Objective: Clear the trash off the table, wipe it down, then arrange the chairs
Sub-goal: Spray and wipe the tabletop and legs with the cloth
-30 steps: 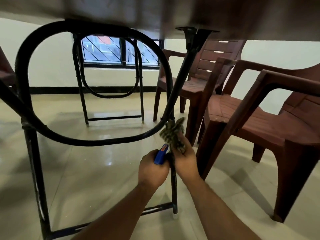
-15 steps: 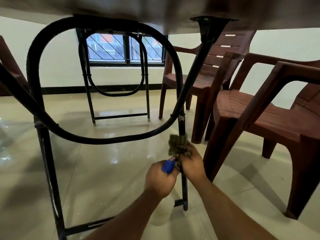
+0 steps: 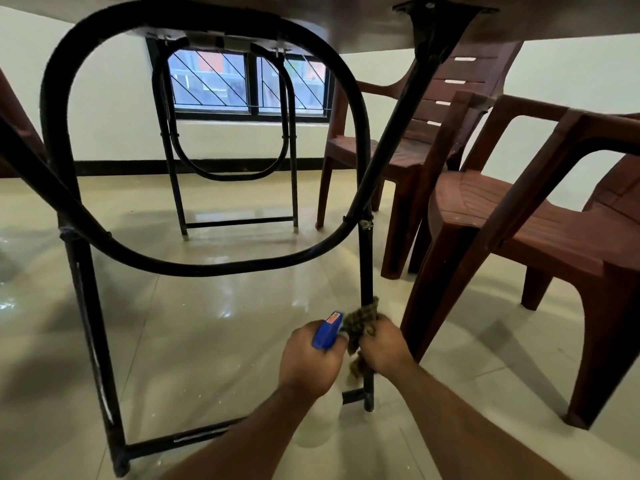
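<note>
I look from under the table top (image 3: 346,26) at its black metal frame. My right hand (image 3: 384,344) presses a checked brown cloth (image 3: 360,322) around the lower part of the near right table leg (image 3: 365,268). My left hand (image 3: 310,358) grips a spray bottle by its blue head (image 3: 327,329); the pale bottle body (image 3: 318,424) hangs below the hand, just left of the leg. Both hands almost touch each other.
Two brown plastic armchairs stand to the right, one close (image 3: 540,237) and one further back (image 3: 415,140). The looped black brace (image 3: 207,268) and the left leg (image 3: 93,341) span the left. A second leg frame (image 3: 239,188) stands before the barred window (image 3: 249,84). Glossy tiled floor (image 3: 207,323).
My right hand has slid the cloth down the table leg, from the brace joint to near the foot. My left hand with the spray bottle has followed it down.
</note>
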Demonstrator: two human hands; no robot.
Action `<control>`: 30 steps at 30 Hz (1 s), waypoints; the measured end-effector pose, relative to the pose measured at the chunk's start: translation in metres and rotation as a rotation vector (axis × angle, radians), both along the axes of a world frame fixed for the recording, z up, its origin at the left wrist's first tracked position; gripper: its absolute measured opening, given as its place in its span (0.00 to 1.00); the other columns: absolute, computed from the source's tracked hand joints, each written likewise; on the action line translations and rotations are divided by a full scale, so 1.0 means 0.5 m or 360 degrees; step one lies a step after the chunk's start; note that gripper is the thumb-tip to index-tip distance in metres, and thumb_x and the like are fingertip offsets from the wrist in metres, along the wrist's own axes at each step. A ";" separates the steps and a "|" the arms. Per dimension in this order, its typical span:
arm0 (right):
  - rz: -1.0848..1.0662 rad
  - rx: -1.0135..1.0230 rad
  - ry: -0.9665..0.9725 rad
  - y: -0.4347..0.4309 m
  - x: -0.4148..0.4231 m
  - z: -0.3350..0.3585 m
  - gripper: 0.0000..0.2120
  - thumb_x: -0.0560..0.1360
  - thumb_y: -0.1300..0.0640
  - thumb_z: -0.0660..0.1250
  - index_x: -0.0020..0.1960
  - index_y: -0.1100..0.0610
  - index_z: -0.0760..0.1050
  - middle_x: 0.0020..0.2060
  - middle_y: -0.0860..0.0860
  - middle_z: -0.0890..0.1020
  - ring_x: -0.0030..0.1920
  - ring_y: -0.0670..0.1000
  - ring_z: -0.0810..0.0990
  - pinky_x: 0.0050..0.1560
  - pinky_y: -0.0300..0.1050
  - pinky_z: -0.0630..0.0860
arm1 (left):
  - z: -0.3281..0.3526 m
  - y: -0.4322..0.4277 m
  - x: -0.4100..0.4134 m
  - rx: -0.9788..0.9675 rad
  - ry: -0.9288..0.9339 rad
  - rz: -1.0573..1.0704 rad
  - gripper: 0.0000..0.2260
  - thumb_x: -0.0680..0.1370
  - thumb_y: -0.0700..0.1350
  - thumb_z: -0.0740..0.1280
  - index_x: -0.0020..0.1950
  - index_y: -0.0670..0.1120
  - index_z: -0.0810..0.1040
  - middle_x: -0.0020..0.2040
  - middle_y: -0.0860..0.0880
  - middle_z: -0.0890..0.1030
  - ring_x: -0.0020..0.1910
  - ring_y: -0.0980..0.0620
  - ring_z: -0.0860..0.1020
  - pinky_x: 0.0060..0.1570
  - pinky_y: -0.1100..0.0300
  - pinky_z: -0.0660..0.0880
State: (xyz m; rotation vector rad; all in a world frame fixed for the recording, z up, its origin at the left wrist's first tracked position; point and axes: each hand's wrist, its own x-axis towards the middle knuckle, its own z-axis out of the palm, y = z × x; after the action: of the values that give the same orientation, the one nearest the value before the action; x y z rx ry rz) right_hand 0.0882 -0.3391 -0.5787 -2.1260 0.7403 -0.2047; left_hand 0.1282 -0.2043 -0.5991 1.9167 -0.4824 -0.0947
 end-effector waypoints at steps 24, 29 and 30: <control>-0.0165 0.0000 -0.0675 0.016 -0.036 -0.215 0.16 0.76 0.67 0.62 0.59 0.55 0.80 0.62 0.45 0.78 0.58 0.42 0.79 0.61 0.40 0.75 | -0.175 0.031 -0.101 0.0118 0.0333 0.0024 0.08 0.76 0.52 0.71 0.41 0.50 0.77 0.32 0.51 0.76 0.30 0.54 0.71 0.35 0.56 0.73; -0.0377 0.0875 -0.0103 -0.029 -0.091 -0.345 0.12 0.76 0.60 0.67 0.58 0.60 0.82 0.46 0.52 0.86 0.43 0.53 0.85 0.44 0.46 0.81 | -0.154 0.035 -0.089 0.0049 0.0330 0.0035 0.09 0.73 0.53 0.71 0.41 0.48 0.78 0.33 0.49 0.78 0.31 0.50 0.74 0.40 0.46 0.77; -0.0467 0.1061 0.0057 -0.037 -0.116 -0.364 0.14 0.75 0.56 0.68 0.54 0.64 0.82 0.39 0.56 0.86 0.37 0.58 0.84 0.39 0.49 0.81 | -0.151 0.038 -0.083 0.0055 0.0306 0.0026 0.11 0.73 0.53 0.70 0.41 0.47 0.77 0.32 0.49 0.76 0.30 0.51 0.72 0.39 0.45 0.77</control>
State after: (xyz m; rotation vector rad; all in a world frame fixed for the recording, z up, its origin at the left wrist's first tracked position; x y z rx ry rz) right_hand 0.0300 -0.3577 -0.7608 -1.3915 0.9801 -0.0593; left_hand 0.0868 -0.1855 -0.6745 1.9220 -0.3375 -0.2754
